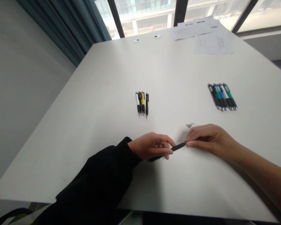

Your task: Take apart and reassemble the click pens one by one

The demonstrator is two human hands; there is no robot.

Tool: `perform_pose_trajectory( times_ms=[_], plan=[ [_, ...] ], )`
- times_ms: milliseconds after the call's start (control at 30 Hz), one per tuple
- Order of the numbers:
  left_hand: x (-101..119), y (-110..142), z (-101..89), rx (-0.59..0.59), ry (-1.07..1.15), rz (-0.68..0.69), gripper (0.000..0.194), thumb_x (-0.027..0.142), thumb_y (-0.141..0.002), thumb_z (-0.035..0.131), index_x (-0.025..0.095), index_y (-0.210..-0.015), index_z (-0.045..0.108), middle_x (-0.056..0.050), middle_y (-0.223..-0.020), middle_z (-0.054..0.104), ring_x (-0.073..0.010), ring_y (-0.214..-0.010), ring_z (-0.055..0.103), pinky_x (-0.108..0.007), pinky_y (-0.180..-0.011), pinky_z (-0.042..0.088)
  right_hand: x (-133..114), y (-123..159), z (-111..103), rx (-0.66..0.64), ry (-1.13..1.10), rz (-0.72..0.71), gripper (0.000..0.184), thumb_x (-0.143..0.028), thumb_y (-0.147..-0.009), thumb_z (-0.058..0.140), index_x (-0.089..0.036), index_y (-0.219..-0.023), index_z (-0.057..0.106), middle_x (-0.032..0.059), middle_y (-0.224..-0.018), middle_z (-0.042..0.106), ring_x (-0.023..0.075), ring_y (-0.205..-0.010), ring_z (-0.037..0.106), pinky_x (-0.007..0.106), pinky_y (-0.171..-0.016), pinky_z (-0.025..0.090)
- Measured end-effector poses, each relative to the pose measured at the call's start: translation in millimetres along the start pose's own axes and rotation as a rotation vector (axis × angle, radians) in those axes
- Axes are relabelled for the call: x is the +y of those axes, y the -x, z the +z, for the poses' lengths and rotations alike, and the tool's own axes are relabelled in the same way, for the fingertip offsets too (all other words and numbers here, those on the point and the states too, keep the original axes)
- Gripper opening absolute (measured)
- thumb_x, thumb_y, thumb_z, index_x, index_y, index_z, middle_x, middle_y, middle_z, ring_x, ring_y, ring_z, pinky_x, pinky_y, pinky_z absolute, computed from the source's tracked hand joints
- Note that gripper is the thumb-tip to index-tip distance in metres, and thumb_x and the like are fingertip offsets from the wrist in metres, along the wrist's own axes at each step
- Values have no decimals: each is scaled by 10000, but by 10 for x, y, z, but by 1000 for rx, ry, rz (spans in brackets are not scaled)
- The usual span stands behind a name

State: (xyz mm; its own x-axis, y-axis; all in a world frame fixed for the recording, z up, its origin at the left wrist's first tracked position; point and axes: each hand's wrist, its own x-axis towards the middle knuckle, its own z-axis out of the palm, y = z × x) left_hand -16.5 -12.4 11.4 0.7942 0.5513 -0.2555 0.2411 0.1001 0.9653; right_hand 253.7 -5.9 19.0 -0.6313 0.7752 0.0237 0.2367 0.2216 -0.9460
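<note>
My left hand [154, 145] is closed around a black pen [178, 146], which slants up to the right just above the near part of the table. The fingertips of my right hand [207, 137] pinch the pen's right end; what lies between them there is hidden. Just beyond my right hand lies a small silvery piece [189, 125], too small to name. Farther off, in front of my left hand, a short row of pens [142, 103] lies side by side: one white and black, one yellow and black, the others black.
At the right, a second row of pens [222, 97] in green, blue, white and black rests on the white table [103, 84]. Paper sheets [213, 43] lie at the far right, near the window. Two round cable-hole covers [157, 36] sit along the far edge, and a blue curtain [67, 25] hangs at left.
</note>
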Motion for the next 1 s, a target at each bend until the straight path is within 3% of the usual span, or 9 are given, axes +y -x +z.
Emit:
perform_pose_trajectory(
  times_ms=[267,433,533,700,867,1000],
  plan=[
    [5,-10,1,16,-22,35,433,487,-931,672,106,-1137,682,-70,-769,746,-87,-569,514,-196,-549,381,-33,-2,3,-80,85,-45,226,-330,-960,672,-195,-810,776,9,-684,711,120,-599,619,246,-553,456],
    [0,-3,11,29,27,37,438,491,-939,663,102,-1139,669,-78,-772,741,-98,-602,531,-203,-561,394,-21,20,-36,-87,156,-78,166,-363,-879,770,-210,-813,772,1,-684,707,120,-555,593,253,-511,432],
    [1,1,14,33,43,29,440,496,-931,671,104,-1131,667,-68,-761,734,-96,-600,538,-206,-568,405,3,62,-121,-5,211,-53,171,-383,-888,753,-229,-815,758,13,-713,712,151,-604,613,284,-551,455],
    [-5,1,10,56,49,23,447,517,-916,683,119,-1120,665,-60,-757,730,-105,-620,570,-217,-584,427,113,76,-315,257,409,-42,163,-397,-923,695,-249,-914,764,31,-733,679,159,-579,556,313,-528,407],
    [-8,3,16,77,76,13,457,526,-906,693,121,-1114,663,-54,-748,726,-96,-587,553,-215,-578,433,280,20,-321,219,621,-67,181,-354,-953,643,-225,-999,762,76,-929,710,144,-606,587,323,-583,451],
    [-13,5,23,87,86,31,454,521,-906,694,116,-1108,660,-53,-740,724,-92,-573,547,-215,-579,432,333,-1,-286,231,722,-63,147,-303,-969,607,-207,-956,717,84,-951,700,165,-660,597,334,-634,462]
  ],
)
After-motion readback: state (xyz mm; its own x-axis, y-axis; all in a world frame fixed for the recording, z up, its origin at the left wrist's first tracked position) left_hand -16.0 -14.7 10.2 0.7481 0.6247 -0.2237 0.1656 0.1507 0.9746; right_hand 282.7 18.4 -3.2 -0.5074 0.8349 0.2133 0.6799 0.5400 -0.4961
